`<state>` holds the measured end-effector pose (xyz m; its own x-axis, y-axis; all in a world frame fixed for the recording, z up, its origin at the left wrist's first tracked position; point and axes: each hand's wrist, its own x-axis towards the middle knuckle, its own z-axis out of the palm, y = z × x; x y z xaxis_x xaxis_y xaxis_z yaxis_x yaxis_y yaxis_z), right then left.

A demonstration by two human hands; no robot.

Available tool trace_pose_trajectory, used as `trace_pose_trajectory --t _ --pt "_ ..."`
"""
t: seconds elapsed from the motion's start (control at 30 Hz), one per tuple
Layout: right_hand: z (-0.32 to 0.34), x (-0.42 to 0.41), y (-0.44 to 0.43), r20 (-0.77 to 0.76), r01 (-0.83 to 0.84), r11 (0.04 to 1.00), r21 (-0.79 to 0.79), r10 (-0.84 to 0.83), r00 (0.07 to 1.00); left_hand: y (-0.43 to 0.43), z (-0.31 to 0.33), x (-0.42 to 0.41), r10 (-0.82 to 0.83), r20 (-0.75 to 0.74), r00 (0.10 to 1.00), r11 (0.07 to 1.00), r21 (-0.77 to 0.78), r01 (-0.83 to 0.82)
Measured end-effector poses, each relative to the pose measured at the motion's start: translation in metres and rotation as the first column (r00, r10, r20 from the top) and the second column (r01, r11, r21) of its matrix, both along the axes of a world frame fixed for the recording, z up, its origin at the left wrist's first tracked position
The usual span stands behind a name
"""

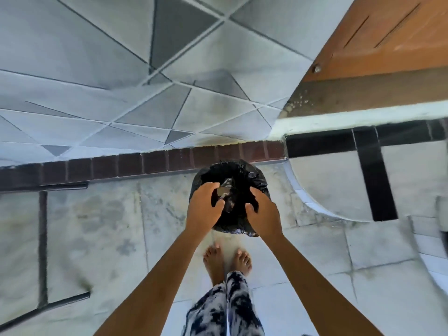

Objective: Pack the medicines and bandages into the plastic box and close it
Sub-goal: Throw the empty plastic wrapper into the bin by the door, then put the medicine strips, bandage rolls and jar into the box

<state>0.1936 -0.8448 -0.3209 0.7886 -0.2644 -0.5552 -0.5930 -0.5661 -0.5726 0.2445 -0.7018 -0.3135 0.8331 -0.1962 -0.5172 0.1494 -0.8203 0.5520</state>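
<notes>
No medicines, bandages or plastic box are in view. A round black plastic bag (pixel 236 173), seemingly lining a small bin, stands on the floor in front of my bare feet. My left hand (pixel 203 209) curls over its left rim and my right hand (pixel 264 214) grips its right rim. Inside the open mouth lies a small shiny grey scrap (pixel 224 190) near my left fingers. The rest of the contents is too dark to make out.
A dark brick skirting (pixel 145 163) runs along the foot of a grey tiled wall (pixel 121 81). A wooden door (pixel 378 37) is at the upper right. A black metal frame (pixel 43 238) stands at the left, and a curved white step (pixel 315 204) at the right.
</notes>
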Motion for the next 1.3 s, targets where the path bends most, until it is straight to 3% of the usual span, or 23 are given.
trace_pose_trajectory --t 0.23,0.37,0.47,0.7,0.8,0.83,0.9,0.97,1.1,1.3 --pt "0.182 -0.042 0.012 0.274 -0.065 0.995 -0.072 0.083 0.958 0.029 0.191 -0.043 0.068 0.232 0.97 0.998 -0.005 -0.069" --pt "0.245 -0.057 0.025 0.402 -0.12 0.99 -0.075 0.14 0.905 0.052 0.257 -0.073 0.141 0.348 0.927 0.989 -0.016 -0.144" --pt "0.281 -0.07 0.038 0.509 -0.255 0.959 -0.122 0.281 0.813 0.073 0.294 -0.11 0.207 0.44 0.874 0.969 0.029 -0.244" --pt "0.334 -0.09 0.104 0.681 -0.522 0.838 -0.161 0.477 0.555 0.131 0.348 -0.198 0.419 0.594 0.686 0.831 0.053 -0.553" --pt "0.354 -0.104 0.151 0.732 -0.636 0.753 -0.171 0.529 0.43 0.169 0.365 -0.233 0.486 0.643 0.592 0.734 0.068 -0.676" --pt "0.365 -0.116 0.185 0.764 -0.696 0.693 -0.189 0.549 0.339 0.195 0.373 -0.259 0.532 0.668 0.521 0.666 0.05 -0.745" --pt "0.369 -0.122 0.202 0.784 -0.721 0.67 -0.177 0.538 0.308 0.206 0.382 -0.271 0.533 0.68 0.504 0.645 0.059 -0.762" --pt "0.38 -0.141 0.247 0.808 -0.778 0.599 -0.19 0.546 0.223 0.239 0.39 -0.307 0.607 0.692 0.39 0.544 -0.005 -0.839" --pt "0.401 -0.18 0.344 0.825 -0.829 0.51 -0.23 0.554 0.112 0.32 0.403 -0.359 0.66 0.716 0.226 0.403 -0.084 -0.911" --pt "0.409 -0.216 0.446 0.818 -0.795 0.536 -0.283 0.568 0.092 0.415 0.414 -0.396 0.632 0.747 0.205 0.407 -0.095 -0.909"
